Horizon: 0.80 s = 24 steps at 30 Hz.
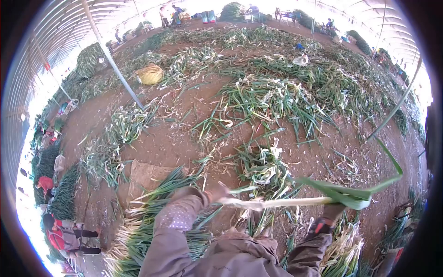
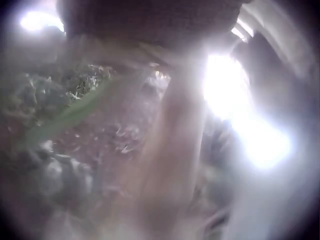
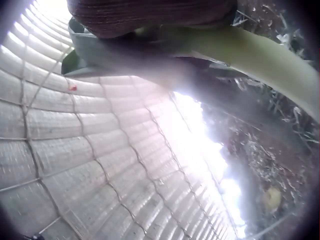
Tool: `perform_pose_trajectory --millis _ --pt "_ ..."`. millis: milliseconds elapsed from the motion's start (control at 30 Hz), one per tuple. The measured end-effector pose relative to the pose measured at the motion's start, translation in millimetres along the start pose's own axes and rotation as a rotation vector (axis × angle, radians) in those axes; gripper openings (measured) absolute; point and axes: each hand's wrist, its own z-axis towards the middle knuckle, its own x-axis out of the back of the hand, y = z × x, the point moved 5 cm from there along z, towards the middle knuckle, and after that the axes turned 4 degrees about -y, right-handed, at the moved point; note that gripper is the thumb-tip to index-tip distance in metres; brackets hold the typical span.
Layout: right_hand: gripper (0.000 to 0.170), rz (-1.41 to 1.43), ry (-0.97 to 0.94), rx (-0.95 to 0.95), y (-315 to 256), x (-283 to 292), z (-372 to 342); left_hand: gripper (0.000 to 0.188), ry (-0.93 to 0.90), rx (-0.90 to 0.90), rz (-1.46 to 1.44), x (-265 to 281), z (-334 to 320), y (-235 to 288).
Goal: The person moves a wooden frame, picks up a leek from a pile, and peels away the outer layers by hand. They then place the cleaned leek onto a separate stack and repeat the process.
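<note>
A long green onion (image 1: 295,202) with a pale stalk lies level across the front of the body in the head view. My right hand (image 1: 334,211) grips it where the stalk turns into broad folded green leaves (image 1: 355,196). At the pale root end, my left hand (image 1: 216,191) holds it with curled fingers. The right wrist view shows the pale green stalk (image 3: 270,60) running out from under the dark hand (image 3: 150,17). In the blurred left wrist view, a dark shape (image 2: 150,25) covers the top and hides the fingers.
A pile of green onions (image 1: 138,231) lies at the lower left, another bunch (image 1: 344,251) at the lower right. Leafy trimmings (image 1: 267,171) cover the soil ahead. A metal pole (image 1: 110,55) rises at left, and a person in red (image 1: 60,233) is at the far left.
</note>
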Motion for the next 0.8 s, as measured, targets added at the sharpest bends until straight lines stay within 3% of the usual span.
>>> perform_pose_trajectory --millis 33,67,100,133,167,200,300,367,467,567,667,767,800 --pt "0.042 -0.015 0.002 0.036 -21 8 9 0.028 -0.096 0.004 0.295 67 -54 12" --pt "0.041 -0.025 0.003 0.064 -40 14 16 0.021 -0.128 0.061 0.497 97 -78 -14" --pt "0.040 -0.034 -0.013 0.081 -55 15 23 0.026 -0.175 0.210 0.483 83 -70 -87" --pt "0.039 -0.033 -0.029 0.107 -68 18 30 0.025 0.122 0.312 0.314 77 -45 -156" --pt "0.038 -0.036 -0.046 0.116 -77 23 35 0.025 0.394 0.406 0.132 64 -40 -190" --pt "0.038 -0.046 -0.067 0.116 -79 26 42 0.025 0.170 0.162 0.621 104 -44 -135" --pt "0.035 -0.008 -0.033 0.104 -62 26 45 0.051 0.534 -0.065 0.191 177 -10 20" --pt "0.033 0.096 0.028 0.087 -36 25 51 0.078 0.670 -0.276 0.000 198 -1 114" --pt "0.031 0.190 0.112 0.027 7 29 51 0.075 0.220 -0.579 -0.339 182 -16 223" --pt "0.040 0.242 0.175 -0.074 35 17 31 0.066 0.055 -0.636 -0.223 117 -17 253" --pt "0.040 0.131 0.133 -0.099 35 -15 9 0.058 -0.391 -0.526 -0.601 78 -14 253" --pt "0.036 0.069 0.075 -0.090 31 -15 5 0.047 -0.530 -0.413 -0.840 64 -18 250" --pt "0.037 -0.008 0.021 -0.165 34 -12 6 0.044 -0.529 -0.393 -0.902 64 -20 251"
